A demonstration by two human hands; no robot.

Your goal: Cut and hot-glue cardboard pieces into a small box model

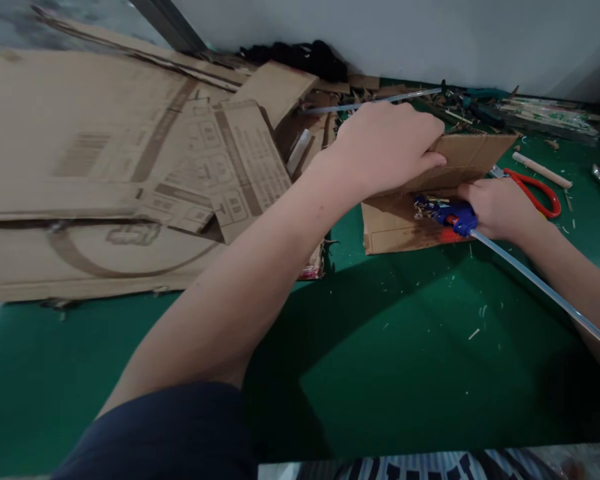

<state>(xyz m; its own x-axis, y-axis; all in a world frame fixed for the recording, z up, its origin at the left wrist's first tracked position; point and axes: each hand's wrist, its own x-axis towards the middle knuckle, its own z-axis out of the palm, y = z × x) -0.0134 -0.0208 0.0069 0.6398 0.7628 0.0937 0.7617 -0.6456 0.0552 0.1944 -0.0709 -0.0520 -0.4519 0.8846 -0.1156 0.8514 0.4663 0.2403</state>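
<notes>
Corrugated cardboard: one panel raised behind the blue glue gun, one lying beneath. Left hand: fingers pinching the raised panel's top edge. Right hand: wrapped around the glue gun; trigger finger hidden, cannot tell whether pressed. Cardboard judged light, stiff, prone to crease; best held by edges, well clear of the probably hot nozzle.

Plain dark navy sleeve, bare left forearm, bare hands
</notes>
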